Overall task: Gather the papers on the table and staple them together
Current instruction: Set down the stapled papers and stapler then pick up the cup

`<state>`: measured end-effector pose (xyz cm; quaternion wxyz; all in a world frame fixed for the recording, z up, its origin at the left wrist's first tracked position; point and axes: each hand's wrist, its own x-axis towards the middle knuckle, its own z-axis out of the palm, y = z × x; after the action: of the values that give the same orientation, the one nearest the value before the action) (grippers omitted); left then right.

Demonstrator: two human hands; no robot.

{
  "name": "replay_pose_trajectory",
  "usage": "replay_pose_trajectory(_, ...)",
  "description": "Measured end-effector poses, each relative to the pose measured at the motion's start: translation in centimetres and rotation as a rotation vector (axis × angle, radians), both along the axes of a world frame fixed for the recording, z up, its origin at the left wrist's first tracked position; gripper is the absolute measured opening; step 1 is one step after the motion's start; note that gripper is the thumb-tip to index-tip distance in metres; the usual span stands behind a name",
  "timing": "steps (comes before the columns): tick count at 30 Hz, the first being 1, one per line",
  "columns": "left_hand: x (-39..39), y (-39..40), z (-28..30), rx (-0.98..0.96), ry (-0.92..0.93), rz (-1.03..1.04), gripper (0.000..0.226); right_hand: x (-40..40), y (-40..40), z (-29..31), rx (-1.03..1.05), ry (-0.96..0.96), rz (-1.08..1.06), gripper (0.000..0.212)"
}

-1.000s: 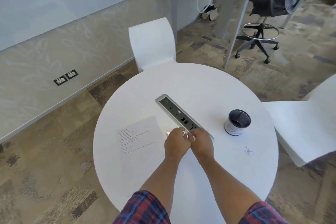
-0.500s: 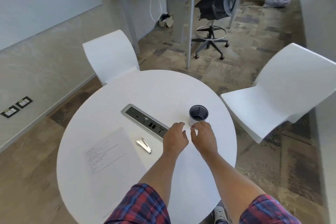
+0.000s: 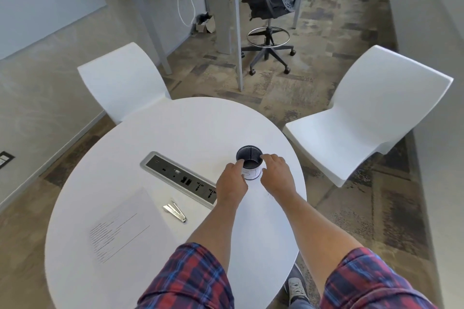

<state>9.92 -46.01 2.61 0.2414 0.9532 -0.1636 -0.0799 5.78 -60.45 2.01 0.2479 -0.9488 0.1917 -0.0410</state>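
Both hands reach to the dark mesh cup (image 3: pixel 249 157) standing on the round white table (image 3: pixel 190 123). The left hand (image 3: pixel 232 182) touches its left side and the right hand (image 3: pixel 276 175) its right rim, each grip curled narrow against the cup. The printed paper (image 3: pixel 125 226) lies flat near the table's left edge, with the metal stapler (image 3: pixel 175 211) just beside it, below the power strip (image 3: pixel 179 178).
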Motion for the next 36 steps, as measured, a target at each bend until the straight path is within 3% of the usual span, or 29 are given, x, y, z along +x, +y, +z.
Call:
replay_pose_trajectory(11,3.0,-2.2,-1.2,-0.023,0.034,0.036,0.016,2.1,-2.5,-0.4,0.067,0.126,0.105,0.062)
replay_pose_trajectory(14,3.3,-2.9,-1.0,-0.089,0.016,0.011,0.015,1.8,-3.5,0.0,0.117,0.078,0.062,0.051)
replay_pose_trajectory(18,3.1,-4.4,-0.3,-0.176,0.021,-0.104,0.017,0.6,-6.1,0.5,0.219,0.004,-0.083,0.034)
replay_pose_trajectory(23,1.9,-7.1,0.7,-0.261,0.054,-0.232,0.023,-1.5,-9.8,0.9,0.316,0.007,-0.240,0.037)
replay_pose_trajectory(31,-0.8,-10.9,1.6,-0.174,0.094,-0.407,0.023,-5.5,-13.2,2.1,0.213,0.077,-0.394,0.033)
replay_pose_trajectory(36,-2.4,-11.0,1.9,-0.080,0.029,-0.432,0.047,-8.1,-14.0,2.0,0.162,0.089,-0.488,0.034)
